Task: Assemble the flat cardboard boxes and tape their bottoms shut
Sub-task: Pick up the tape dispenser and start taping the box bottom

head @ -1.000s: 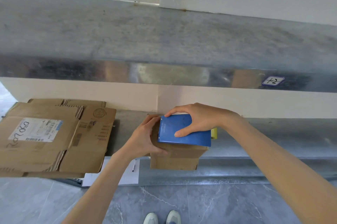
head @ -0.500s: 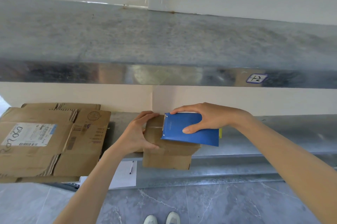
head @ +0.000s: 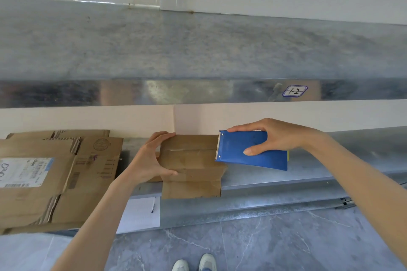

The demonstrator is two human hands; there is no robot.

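Big metal shelf (head: 330, 173) runs across the whole view, w/ a pile of flat boxes (head: 55, 173) on its left end, still unfolded. In the middle sits the small box (head: 191, 160), already folded up, bottom flaps facing up, near edge hanging over the shelf lip. Left hand (head: 152, 158) is clamped round the box's left end, thumb on the near side. Right hand (head: 271, 136) holds the blue tape dispenser (head: 253, 151), teeth right at the box's right edge. Looks like the taping step, strip run along the seam. Next prob needs a tilt to cut the tape, then pressing it down. Sheet of paper w/ pen (head: 141, 213) sits below.
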